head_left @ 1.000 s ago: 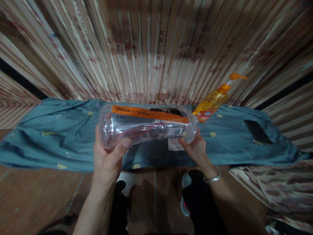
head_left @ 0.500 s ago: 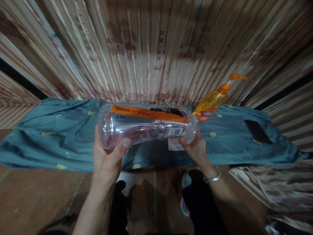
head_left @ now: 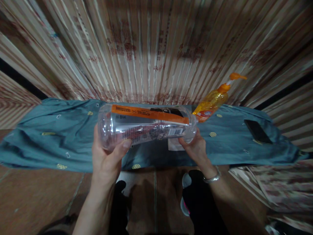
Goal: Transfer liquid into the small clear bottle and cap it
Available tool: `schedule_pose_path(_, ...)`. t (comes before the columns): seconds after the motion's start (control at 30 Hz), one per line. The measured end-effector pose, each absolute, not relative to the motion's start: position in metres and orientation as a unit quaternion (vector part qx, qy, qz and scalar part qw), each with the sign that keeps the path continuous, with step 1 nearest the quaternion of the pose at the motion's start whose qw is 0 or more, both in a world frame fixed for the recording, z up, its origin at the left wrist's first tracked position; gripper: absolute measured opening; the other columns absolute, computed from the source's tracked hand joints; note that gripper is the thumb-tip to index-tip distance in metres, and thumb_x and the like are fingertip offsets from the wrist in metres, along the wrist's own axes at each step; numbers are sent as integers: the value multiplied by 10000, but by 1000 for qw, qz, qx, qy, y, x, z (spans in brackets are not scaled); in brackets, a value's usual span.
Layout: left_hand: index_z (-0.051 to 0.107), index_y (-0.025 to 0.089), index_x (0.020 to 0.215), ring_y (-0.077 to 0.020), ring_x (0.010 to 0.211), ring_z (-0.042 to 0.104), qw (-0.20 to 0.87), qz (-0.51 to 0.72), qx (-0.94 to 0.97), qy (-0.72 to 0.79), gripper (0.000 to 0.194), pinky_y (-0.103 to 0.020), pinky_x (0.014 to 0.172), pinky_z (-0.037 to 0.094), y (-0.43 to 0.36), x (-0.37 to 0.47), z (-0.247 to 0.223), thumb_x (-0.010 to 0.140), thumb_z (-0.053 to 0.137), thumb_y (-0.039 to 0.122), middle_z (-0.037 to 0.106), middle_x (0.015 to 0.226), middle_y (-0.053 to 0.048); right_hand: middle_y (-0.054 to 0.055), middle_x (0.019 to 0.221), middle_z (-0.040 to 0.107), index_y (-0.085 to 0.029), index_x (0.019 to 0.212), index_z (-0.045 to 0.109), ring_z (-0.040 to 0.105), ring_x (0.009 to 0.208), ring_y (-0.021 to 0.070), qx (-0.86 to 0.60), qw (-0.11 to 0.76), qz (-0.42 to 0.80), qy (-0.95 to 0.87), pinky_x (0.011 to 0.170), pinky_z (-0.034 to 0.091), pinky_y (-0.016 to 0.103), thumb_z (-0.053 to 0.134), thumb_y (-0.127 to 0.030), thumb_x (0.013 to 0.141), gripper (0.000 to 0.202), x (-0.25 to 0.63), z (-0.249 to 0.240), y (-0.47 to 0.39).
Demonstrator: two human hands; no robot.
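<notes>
A large clear plastic bottle point(head_left: 146, 125) with an orange, black and silver label lies sideways between my hands, above the cloth. My left hand point(head_left: 109, 156) is closed round its wide left end, thumb in front. Its right end rests in my right hand point(head_left: 195, 145), whose fingers are partly hidden behind the plastic. Just beyond that end stands an orange pump bottle point(head_left: 211, 102) with amber liquid and a red label; the large bottle hides part of its base. Beneath my right hand lies a pale flat piece point(head_left: 174, 146), partly covered.
A teal patterned cloth point(head_left: 73, 137) covers the narrow surface. Toward its right end lies a dark phone point(head_left: 258, 131). Behind rises a wall of stacked, printed beige sheets point(head_left: 151, 49). Tiled floor point(head_left: 141, 202) and my feet show below.
Almost nothing differs. The large bottle and my left hand have shifted very slightly left; the pump bottle and phone stay put.
</notes>
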State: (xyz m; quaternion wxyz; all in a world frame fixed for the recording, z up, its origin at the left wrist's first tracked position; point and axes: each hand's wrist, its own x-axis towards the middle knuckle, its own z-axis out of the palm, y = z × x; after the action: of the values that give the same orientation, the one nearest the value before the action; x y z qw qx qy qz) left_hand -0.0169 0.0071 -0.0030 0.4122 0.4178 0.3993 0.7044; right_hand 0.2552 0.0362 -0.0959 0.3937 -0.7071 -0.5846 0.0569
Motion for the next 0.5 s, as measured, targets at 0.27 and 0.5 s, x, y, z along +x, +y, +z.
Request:
schedule_pose_path(0.27,617,311,1289,-230,863,660,410,698,426,404,801,-564,973,529,7,-17,-3,548,910,391,674,1037,-26,174,1010,760,-97,1332,518,741,870,333,-708,389,58,-587,749,584,435,607,-625,741,797,255,-94,36)
schedule_pose_path(0.5,601,322,1303,-274,949,676,407,693,447,393,758,-612,1013,492,7,-18,-6,601,882,384,678,1083,-42,174,1018,762,-102,1331,526,742,878,341,-710,391,54,-583,755,582,440,606,-650,740,810,254,-95,36)
